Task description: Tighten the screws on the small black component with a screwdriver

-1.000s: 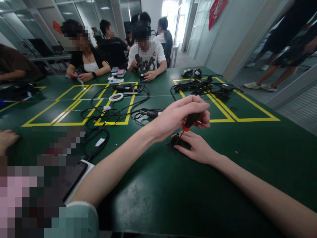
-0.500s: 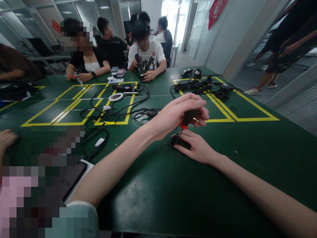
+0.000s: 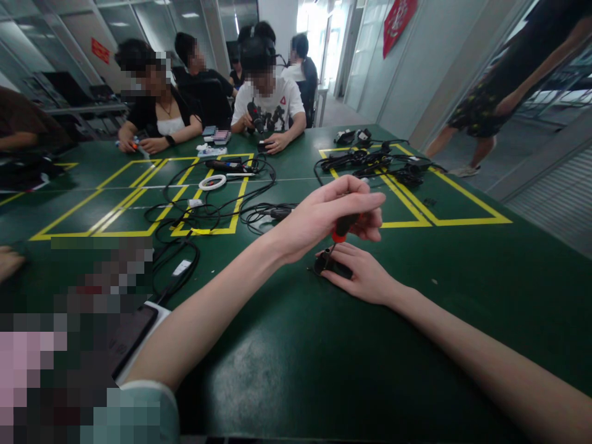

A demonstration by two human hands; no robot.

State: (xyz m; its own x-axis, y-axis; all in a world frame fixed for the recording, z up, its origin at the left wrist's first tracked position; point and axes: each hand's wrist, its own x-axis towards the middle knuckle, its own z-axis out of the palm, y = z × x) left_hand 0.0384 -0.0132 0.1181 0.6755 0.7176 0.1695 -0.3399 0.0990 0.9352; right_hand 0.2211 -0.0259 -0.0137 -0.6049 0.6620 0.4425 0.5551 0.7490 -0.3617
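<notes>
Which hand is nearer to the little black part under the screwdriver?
The right hand: it holds the black part at the green table. The left hand is above the part, holding the screwdriver, whose shaft points down to it.

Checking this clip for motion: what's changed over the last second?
The screwdriver in the left hand stands slightly more upright. The passer-by at far right has moved left in the picture, and the whole view shifted slightly. Nothing taken or released: the right hand still holds the black part on the green table.
</notes>
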